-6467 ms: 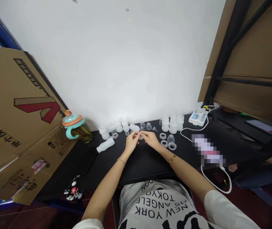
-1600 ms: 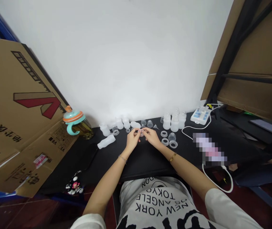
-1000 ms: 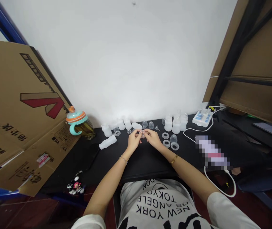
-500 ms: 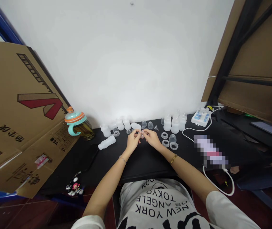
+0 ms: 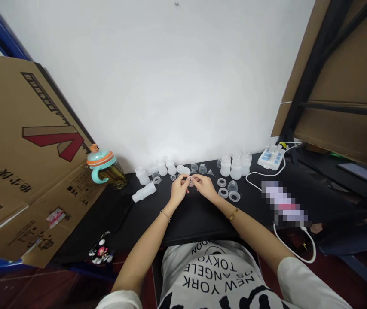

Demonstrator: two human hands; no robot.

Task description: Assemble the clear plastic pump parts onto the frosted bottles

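Over the middle of the black table, my left hand and my right hand meet, fingertips closed on one small translucent bottle part. Fingers cover most of it; it looks like a bottle collar with a nipple, though I cannot be sure. To the right lie several clear collar rings and a clear dome cap. Behind my hands are more clear caps and a loose nipple. A white baby bottle lies on its side to the left.
Assembled baby bottles stand at the back right, and bottle bodies at the back left. A teal-lidded jug stands by a cardboard box. On the right are a white power strip, its cable and a blurred phone.
My hands stay in almost the same place, still pinching the small part, with only slight finger movement. Nothing else on the table has visibly moved.
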